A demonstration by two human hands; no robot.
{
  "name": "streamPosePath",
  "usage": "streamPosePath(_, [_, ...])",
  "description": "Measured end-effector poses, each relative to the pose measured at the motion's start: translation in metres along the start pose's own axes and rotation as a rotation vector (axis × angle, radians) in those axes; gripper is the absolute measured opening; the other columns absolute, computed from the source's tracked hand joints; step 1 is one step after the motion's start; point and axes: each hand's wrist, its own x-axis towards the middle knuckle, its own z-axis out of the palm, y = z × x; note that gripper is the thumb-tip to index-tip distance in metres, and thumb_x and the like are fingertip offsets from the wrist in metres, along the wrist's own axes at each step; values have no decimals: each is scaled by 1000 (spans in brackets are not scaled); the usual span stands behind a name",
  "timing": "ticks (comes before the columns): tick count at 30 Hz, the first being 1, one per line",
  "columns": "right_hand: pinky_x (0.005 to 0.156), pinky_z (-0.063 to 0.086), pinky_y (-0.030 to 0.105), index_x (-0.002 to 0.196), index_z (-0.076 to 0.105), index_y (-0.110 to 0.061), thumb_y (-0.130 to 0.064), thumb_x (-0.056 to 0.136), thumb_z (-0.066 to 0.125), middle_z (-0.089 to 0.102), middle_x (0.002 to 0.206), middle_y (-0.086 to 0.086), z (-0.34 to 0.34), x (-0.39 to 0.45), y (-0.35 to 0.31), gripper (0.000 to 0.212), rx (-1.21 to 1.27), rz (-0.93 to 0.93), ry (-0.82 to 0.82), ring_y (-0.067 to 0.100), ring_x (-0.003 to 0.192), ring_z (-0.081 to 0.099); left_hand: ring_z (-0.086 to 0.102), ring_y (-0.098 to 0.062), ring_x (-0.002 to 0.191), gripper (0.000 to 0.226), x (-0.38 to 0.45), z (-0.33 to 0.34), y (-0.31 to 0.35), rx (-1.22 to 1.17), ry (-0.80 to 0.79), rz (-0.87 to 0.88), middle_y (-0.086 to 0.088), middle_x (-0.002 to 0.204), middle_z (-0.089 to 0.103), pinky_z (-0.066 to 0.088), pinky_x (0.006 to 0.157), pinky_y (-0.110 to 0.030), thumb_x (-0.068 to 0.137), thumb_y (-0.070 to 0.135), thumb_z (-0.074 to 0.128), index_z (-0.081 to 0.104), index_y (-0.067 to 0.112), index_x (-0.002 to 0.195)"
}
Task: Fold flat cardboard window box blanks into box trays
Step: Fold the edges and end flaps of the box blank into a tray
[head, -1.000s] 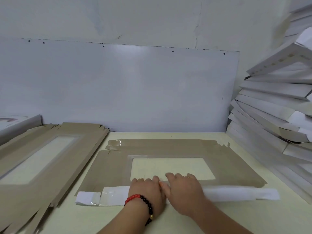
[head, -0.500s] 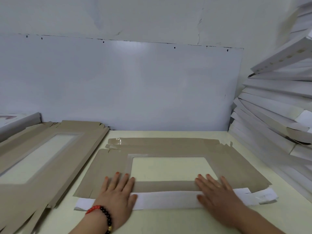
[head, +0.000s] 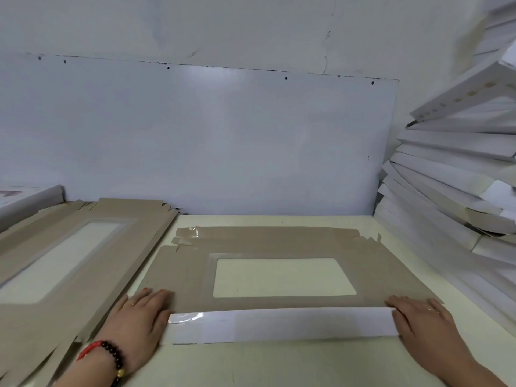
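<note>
Far left of the blank (head: 279, 247), a white box (head: 30, 199) is cut off by the frame edge, and what is printed on it is too small to make out. Next to it, just left of the blank, a stack of brown blanks (head: 69, 263) lies flat with windows showing, its near end running out of view. The left hand (head: 139, 322) lies flat, fingers straight, pressing the blank's near left corner; a red and black bead bracelet (head: 107, 356) circles the wrist. The blank itself lies flat on the cream table (head: 279, 364), brown side up, window (head: 282, 277) in the middle. Its near flap (head: 279, 325) is folded over onto it, white side up, with a glossy patch at its left end. The right hand (head: 424, 325) presses flat at the flap's right end, fingers extended, gripping nothing. Behind the blank stands a white board (head: 223, 141) against the wall. Right of the blank, a leaning pile of white folded boxes (head: 452, 174) crowds the table edge, its top and right side cut off.
</note>
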Motion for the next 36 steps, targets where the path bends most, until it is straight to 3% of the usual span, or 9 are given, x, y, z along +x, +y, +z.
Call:
streamPosePath(3, [108,17,32,101,63,-41,-24,97,46,64,96,-20,1,2,-3,24,60,-29,59,3,102,59,51,-4,123,59,-1,-11,14,-52,136,63,14,129,60,21,115,-31,92,42,10,48,32,136])
streamPosePath(6, [106,17,31,99,62,-41,-24,97,46,60,90,-20,-3,4,-16,23,83,-62,75,4,99,59,68,-11,96,69,-3,-21,35,-120,272,183,5,98,73,34,107,-36,80,37,11,66,20,119])
streamPosePath(10, [110,12,30,109,58,-42,-30,101,32,59,103,-21,-12,6,-37,30,30,-133,47,1,104,53,56,-2,111,64,-1,-28,64,-93,188,209,14,121,64,19,112,-22,83,35,11,48,31,135])
streamPosePath(16, [115,9,32,120,53,-40,-27,101,28,56,113,-22,-18,1,-68,34,60,-237,36,0,111,51,55,-11,114,43,1,-26,105,-100,135,262,12,125,59,32,104,-26,97,40,39,43,32,139])
streamPosePath(18, [110,20,34,116,60,-35,-19,96,40,59,108,-16,-19,-5,-76,32,83,-263,147,6,105,57,62,-20,101,41,-7,-26,113,-100,209,338,5,111,64,47,90,-31,82,24,61,60,23,123])
streamPosePath(22, [94,33,32,102,67,-26,-25,82,49,60,101,-8,-12,-14,-77,27,115,-540,444,12,98,52,53,-23,92,20,-19,-13,122,-17,471,610,-2,99,63,51,79,-31,71,19,53,68,18,83])
streamPosePath(29, [94,40,30,104,75,-23,-53,72,61,68,108,-10,-13,-20,-90,46,-35,-712,247,13,103,63,64,-16,86,45,-27,-5,131,100,117,554,11,97,67,38,92,-31,69,66,48,72,29,79])
streamPosePath(32, [70,52,14,91,76,-32,-59,57,81,67,90,-20,-11,-17,-95,43,-33,-665,146,0,79,65,60,-15,100,42,-23,-3,137,52,73,470,13,109,62,45,92,-22,84,59,40,69,31,95])
streamPosePath(36, [49,48,16,69,70,-29,-40,52,92,60,67,-13,-9,-5,-103,30,-78,-684,145,7,56,59,40,-20,119,36,-7,7,140,82,4,444,3,129,47,35,99,-32,102,39,27,50,23,124])
